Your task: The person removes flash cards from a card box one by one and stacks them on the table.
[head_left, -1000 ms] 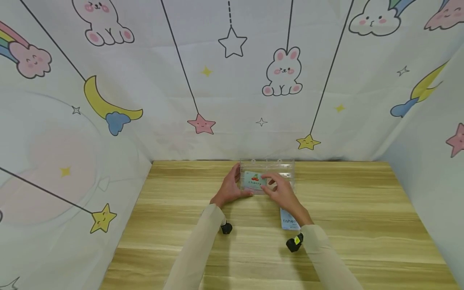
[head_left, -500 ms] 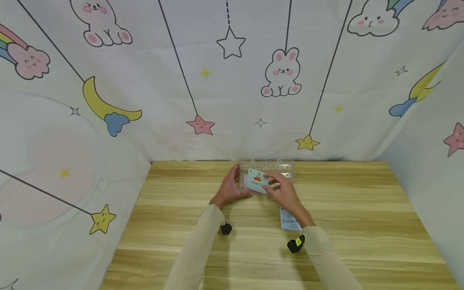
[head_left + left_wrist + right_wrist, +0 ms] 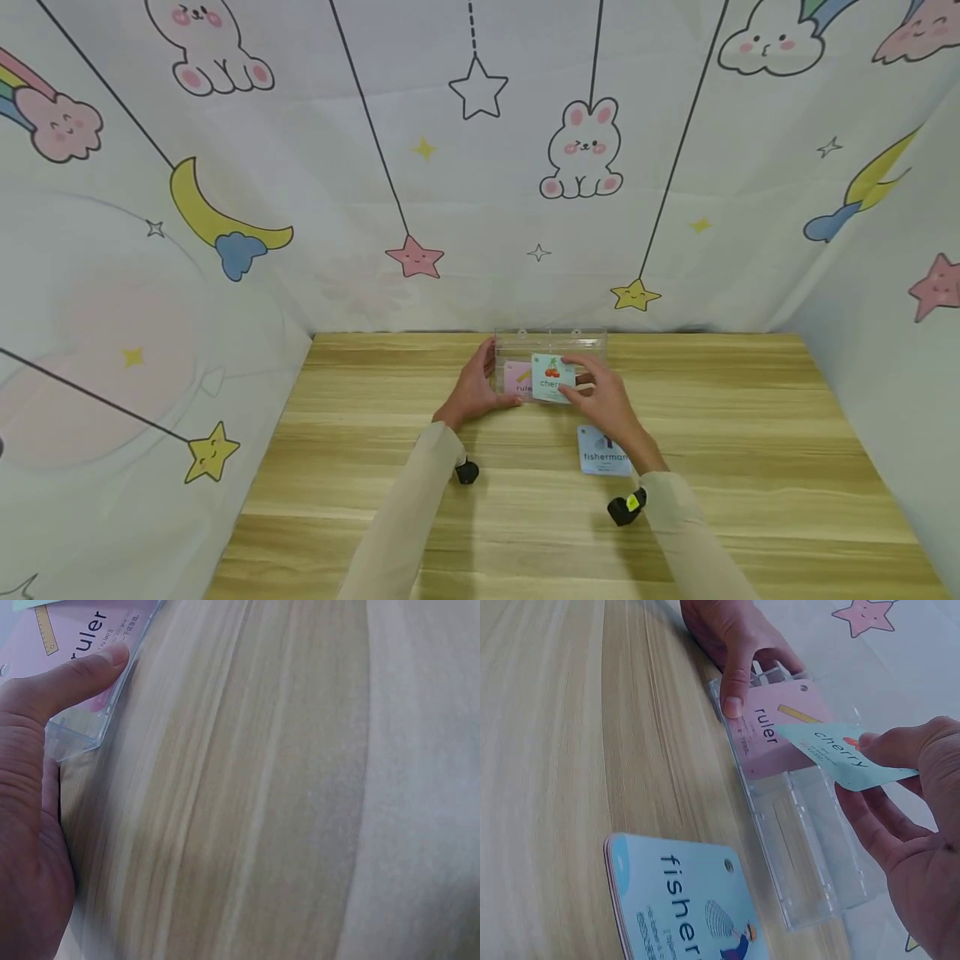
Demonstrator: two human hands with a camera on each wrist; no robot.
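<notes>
My right hand pinches a pale green flash card printed "cherry" between thumb and fingers. In the right wrist view this card is tilted above a clear plastic case and overlaps a corner of the pink "ruler" card. That pink card lies in the left part of the case. My left hand grips the case at its left end. Its thumb reaches over the front edge onto the pink card, and the other fingers are behind the case, mostly hidden.
On the wooden table, a stack of blue cards topped by "fisherman" lies in front of the case, near my right forearm. A white cloth with cartoon prints hangs right behind the case, at the table's back edge.
My right hand has lifted the cherry card off the left part of the case and moved it right, uncovering the ruler card. My left hand has stayed in place.
</notes>
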